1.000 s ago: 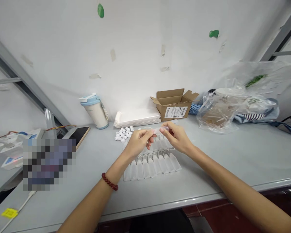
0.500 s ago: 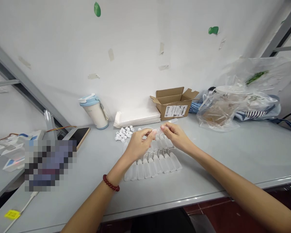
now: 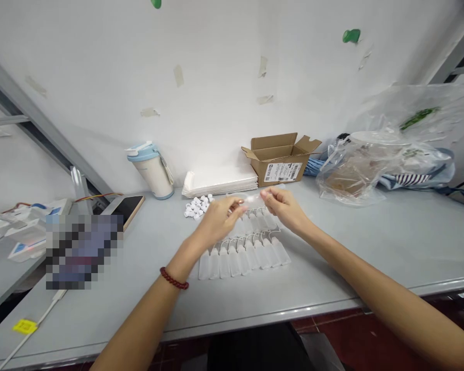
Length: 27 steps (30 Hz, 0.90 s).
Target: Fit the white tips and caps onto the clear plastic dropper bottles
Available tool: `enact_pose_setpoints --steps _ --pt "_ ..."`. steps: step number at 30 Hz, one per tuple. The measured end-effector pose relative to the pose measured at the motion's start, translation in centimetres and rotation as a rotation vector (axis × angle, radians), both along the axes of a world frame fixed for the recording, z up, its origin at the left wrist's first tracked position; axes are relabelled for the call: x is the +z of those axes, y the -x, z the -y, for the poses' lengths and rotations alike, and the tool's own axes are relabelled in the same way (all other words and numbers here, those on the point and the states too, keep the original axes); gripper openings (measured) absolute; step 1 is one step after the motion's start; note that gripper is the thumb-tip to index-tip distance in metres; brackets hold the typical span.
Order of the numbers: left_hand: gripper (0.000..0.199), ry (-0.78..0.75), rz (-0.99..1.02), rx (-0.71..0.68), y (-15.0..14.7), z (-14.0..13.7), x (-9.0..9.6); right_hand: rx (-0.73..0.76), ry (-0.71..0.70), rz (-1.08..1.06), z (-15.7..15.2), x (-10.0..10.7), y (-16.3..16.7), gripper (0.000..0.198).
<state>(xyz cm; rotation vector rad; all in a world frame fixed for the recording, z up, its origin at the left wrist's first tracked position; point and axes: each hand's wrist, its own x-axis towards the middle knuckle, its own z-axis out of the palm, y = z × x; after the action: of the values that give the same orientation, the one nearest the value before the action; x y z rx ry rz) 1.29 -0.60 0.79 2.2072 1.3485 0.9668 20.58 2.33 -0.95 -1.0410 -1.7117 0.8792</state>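
My left hand [image 3: 225, 216] and my right hand [image 3: 283, 207] meet above the desk with a small translucent squeeze bottle [image 3: 253, 200] stretched between their fingertips. My right hand pinches its right end. The left fingers close at its other end, where the detail is blurred. Below the hands lie similar soft plastic bottles [image 3: 235, 262] in two rows, with thin curved white tubes at their necks. My hands partly cover the back row [image 3: 257, 222]. Small white caps [image 3: 197, 206] are heaped just beyond my left hand.
Along the wall stand a cream and blue tumbler [image 3: 151, 170], a stack of white envelopes [image 3: 220, 183] and an open cardboard box [image 3: 280, 165]. A clear plastic bag [image 3: 348, 178] is at the right. A phone [image 3: 129, 211] and cable [image 3: 42, 322] lie left.
The view has shifted slightly, so the wall marks sit higher. Both hands still hold the bottle, and their fingertips are a little farther apart.
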Motion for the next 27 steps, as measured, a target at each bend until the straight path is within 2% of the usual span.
enact_pose_setpoints --steps 2,5,9,13,18,22,27 --pt "0.022 0.023 -0.102 0.071 2.2 -0.8 0.6 -0.126 -0.064 0.021 -1.0 0.0 -0.9 0.037" --pt "0.018 0.041 -0.358 0.259 6.0 -1.8 1.3 -0.313 -0.139 0.159 -2.7 -0.1 -2.8 0.030" --pt "0.019 0.200 -0.422 0.332 9.0 -2.2 1.1 -0.327 -0.047 0.386 -4.6 -0.6 -4.8 0.025" --pt "0.019 0.231 -0.410 0.328 9.0 -2.5 0.1 -0.290 -0.024 0.558 -5.7 -1.7 -5.6 0.027" --pt "0.014 0.307 -0.433 0.295 8.5 -2.9 -0.6 -0.295 -0.065 0.699 -6.6 -3.4 -6.0 0.028" --pt "0.018 0.331 -0.460 0.313 8.5 -2.8 -0.4 -0.348 -0.141 0.768 -7.3 -4.3 -6.2 0.029" --pt "0.018 0.289 -0.500 0.309 8.4 -2.8 -0.8 -0.387 -0.127 0.797 -7.6 -4.5 -6.2 0.031"
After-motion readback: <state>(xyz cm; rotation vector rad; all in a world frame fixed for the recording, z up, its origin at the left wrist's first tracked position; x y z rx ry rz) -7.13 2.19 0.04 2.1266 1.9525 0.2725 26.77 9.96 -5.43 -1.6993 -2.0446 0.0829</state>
